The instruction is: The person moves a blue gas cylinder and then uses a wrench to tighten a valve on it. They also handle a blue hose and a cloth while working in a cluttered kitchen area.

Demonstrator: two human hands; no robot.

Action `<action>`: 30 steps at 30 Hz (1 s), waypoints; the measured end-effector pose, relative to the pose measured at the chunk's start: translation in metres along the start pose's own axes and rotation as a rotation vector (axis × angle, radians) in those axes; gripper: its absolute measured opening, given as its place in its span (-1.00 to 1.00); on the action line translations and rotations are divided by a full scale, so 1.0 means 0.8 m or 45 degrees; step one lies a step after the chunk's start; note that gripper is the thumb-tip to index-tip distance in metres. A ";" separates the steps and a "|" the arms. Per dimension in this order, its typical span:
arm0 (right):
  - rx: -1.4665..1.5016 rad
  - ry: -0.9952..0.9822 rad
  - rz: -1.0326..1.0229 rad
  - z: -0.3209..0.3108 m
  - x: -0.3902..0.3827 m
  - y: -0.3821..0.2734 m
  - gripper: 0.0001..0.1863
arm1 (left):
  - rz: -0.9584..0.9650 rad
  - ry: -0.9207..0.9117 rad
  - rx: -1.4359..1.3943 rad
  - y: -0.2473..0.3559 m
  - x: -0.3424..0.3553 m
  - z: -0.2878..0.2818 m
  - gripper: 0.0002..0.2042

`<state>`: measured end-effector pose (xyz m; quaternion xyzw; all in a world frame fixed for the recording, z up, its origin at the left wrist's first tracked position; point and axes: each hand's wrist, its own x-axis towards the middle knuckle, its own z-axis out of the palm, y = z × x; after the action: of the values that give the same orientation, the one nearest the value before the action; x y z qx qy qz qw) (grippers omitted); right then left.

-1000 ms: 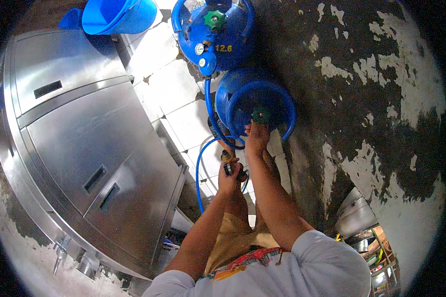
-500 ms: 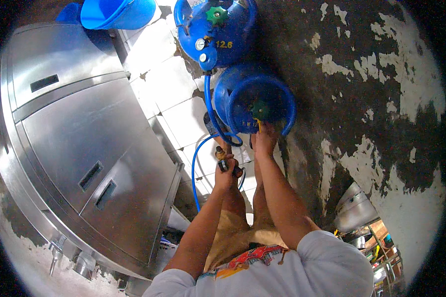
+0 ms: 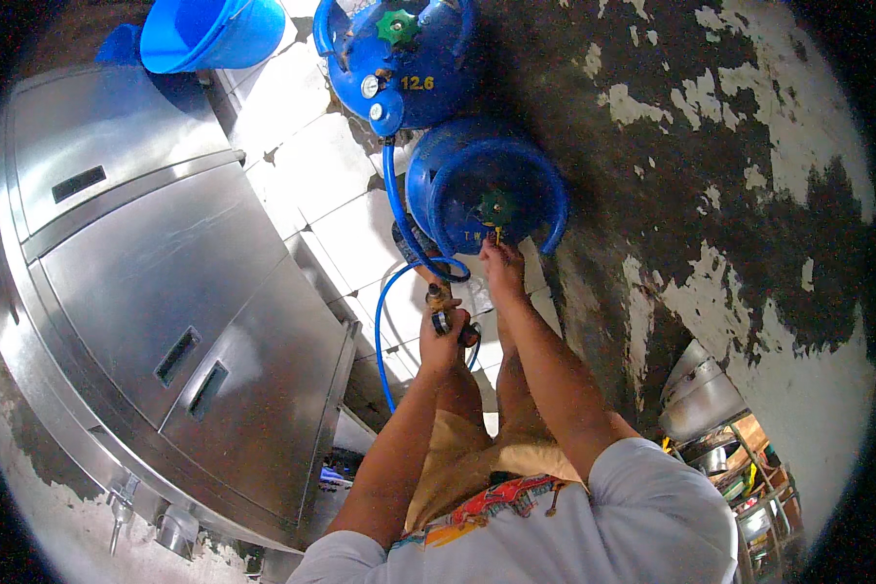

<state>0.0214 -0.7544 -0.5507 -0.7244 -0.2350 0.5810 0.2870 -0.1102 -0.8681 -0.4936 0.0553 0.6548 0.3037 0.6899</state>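
My left hand point(image 3: 440, 343) is closed around a gas regulator with a brass connector point(image 3: 435, 297) pointing up and a small round gauge on its side. My right hand point(image 3: 502, 268) is at the near rim of a blue gas cylinder point(image 3: 428, 180), its fingers pinched at the lower end of a narrow yellow strip point(image 3: 498, 235). That strip hangs just below the cylinder's green valve knob point(image 3: 497, 205). What the strip is fixed to is too small to tell. The cylinder's round collar opens toward me.
Behind stands another blue gas cylinder point(image 3: 448, 92) with a regulator and gauge; a blue hose point(image 3: 392, 185) runs from it and loops near my left hand. Stainless cabinets point(image 3: 156, 282) line the left, a blue bucket point(image 3: 190, 39) the far left. A peeling wall point(image 3: 633, 195) closes the right.
My right hand has drawn slightly back and left from the valve, uncovering more of the yellow strip. My left hand keeps its grip on the regulator. The view has shifted slightly.
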 end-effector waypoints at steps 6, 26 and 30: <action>-0.313 0.062 -0.327 0.004 -0.026 -0.061 -0.65 | 0.076 -0.025 -0.077 -0.041 0.018 0.000 -0.60; 1.354 -0.370 0.662 0.011 0.018 -0.002 -0.68 | -0.061 0.004 -0.204 0.009 -0.020 0.011 -0.75; 0.555 -0.339 0.503 -0.040 -0.026 0.046 -0.65 | 0.094 -0.031 -0.059 -0.023 -0.009 0.006 -0.77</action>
<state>0.0481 -0.7997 -0.5558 -0.5950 0.0047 0.7519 0.2837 -0.0990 -0.8852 -0.4955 0.0670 0.6367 0.3432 0.6873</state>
